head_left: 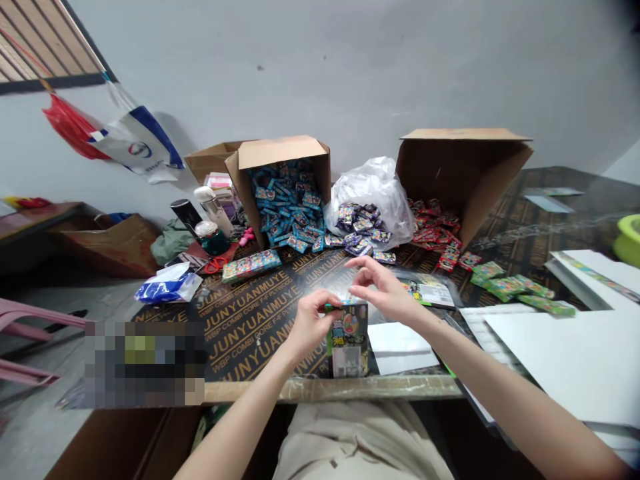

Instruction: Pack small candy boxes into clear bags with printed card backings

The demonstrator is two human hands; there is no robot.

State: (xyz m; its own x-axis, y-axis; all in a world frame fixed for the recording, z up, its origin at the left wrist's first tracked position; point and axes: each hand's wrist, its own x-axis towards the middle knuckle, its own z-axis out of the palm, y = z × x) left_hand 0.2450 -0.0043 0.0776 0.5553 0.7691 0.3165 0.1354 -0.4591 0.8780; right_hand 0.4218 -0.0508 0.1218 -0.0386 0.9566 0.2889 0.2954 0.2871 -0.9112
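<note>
A small black printed box (350, 340) with colourful pictures stands near the table's front edge. My left hand (313, 320) pinches its upper left edge, fingers and thumb closed at the top. Just above the box's upper right corner is my right hand (377, 287), its thumb and forefinger apart and no object visible between them. The inside of the box cannot be seen from here. White folded paper sheets (403, 347) lie to the right of the box, under my right forearm. Behind that wrist is a flat black-and-white printed piece (433, 292).
At the back, a carton (283, 153) spills blue packets (290, 207). Purple packets (363, 223) lie by a clear plastic bag (370, 180); red ones (435, 223) fill another carton (475, 173). Green packets (520, 287) and white card sheets (560, 347) are right, tissues (170, 283) left.
</note>
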